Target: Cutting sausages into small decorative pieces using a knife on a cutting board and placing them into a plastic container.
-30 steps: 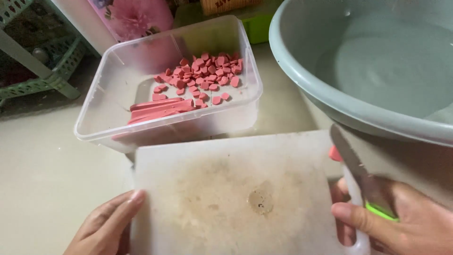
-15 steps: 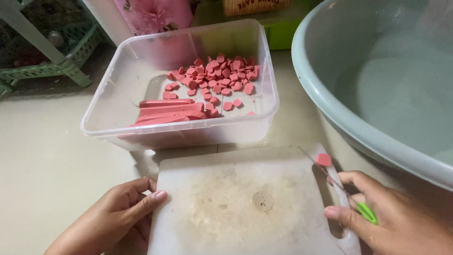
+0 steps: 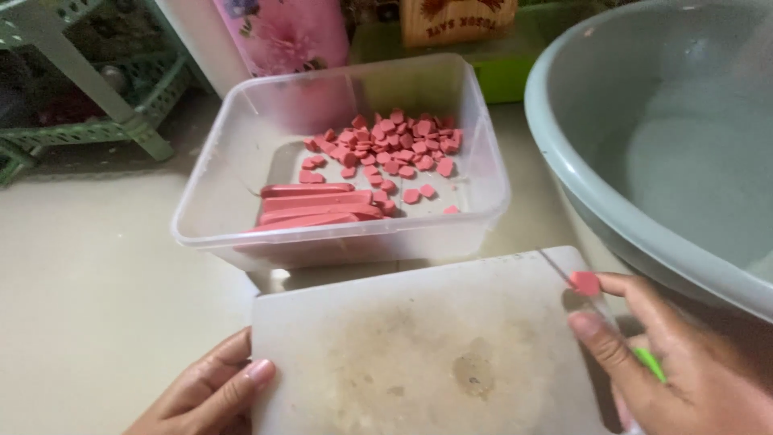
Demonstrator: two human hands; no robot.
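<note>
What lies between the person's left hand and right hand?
In the head view, the white cutting board spans the stretch between the left hand and the right hand, which holds a knife carrying one pink piece.

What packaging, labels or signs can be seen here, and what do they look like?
Pink bag: top left-centre behind the clear tub, tall, pink with a flower picture.
Brown box: top centre on a green ledge, boxy, brown with pale print.
The tub, the grey basin and the cutting board show no labels.
</note>
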